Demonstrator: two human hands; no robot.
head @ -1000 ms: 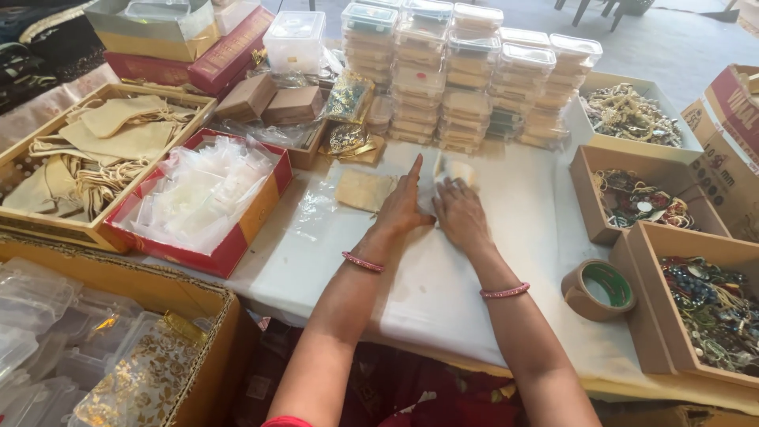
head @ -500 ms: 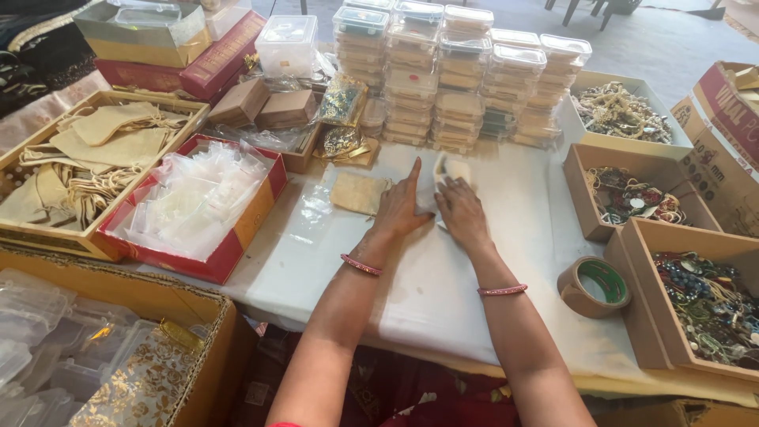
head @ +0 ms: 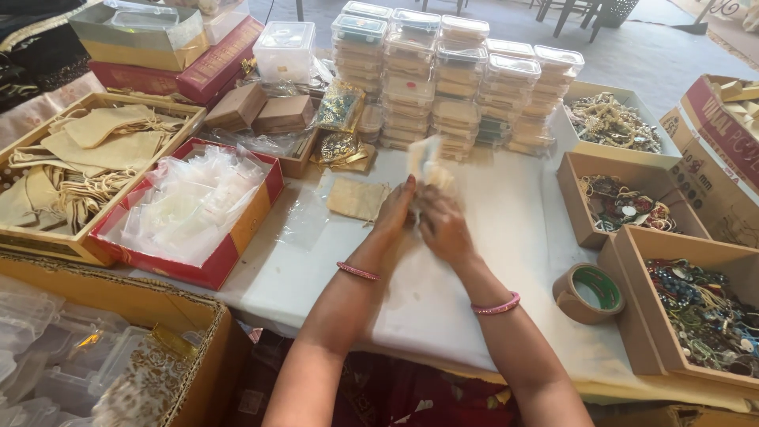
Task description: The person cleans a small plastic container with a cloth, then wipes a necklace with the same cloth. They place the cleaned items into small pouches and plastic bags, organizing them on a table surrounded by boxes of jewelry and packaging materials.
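White cloth (head: 443,292) covers our table, a tape roll (head: 589,294) near its right edge. Above it our left hand (head: 395,212) and right hand (head: 444,229) pinch a small clear pouch (head: 425,162), lifted off the cloth and blurred. It looks light, limp and slippery, best held by its edges. Beyond lie a beige drawstring bag (head: 357,198) and stacked plastic boxes (head: 451,83).

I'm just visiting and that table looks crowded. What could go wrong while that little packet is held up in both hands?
1. The small clear packet held by the left hand and right hand is blurred; it might slip.
2. The stacked plastic boxes stand just behind; a nudge could topple them.
3. The tape roll sits near the table's front edge by the right arm and could be knocked off.
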